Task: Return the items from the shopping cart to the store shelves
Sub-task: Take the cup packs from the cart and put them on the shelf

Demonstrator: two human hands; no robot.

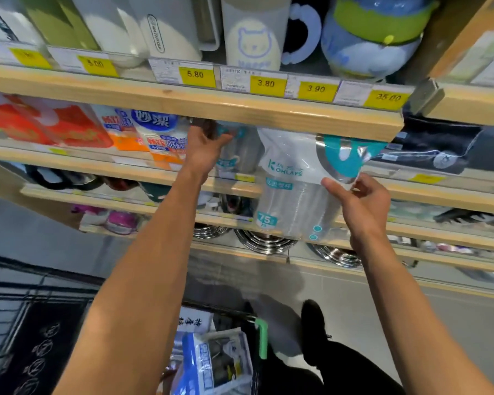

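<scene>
My right hand [360, 203] grips a clear pack of plastic cups [294, 189] with teal print, held upright in front of the wooden shelf [200, 105], its top tucked under the shelf board. My left hand [204, 149] reaches into the same shelf level, fingers resting against another pack of cups [237, 155] that stands there. Whether it grips that pack is unclear. Below, the shopping cart [260, 334] with a green handle holds a blue and white package [214, 360].
Orange and white boxed goods [154, 138] stand left of my left hand. The top shelf carries jugs and a bear mug [254, 38] above yellow price tags. Lower shelves hold steel bowls [265, 243]. A dark patterned mat [40, 346] lies lower left.
</scene>
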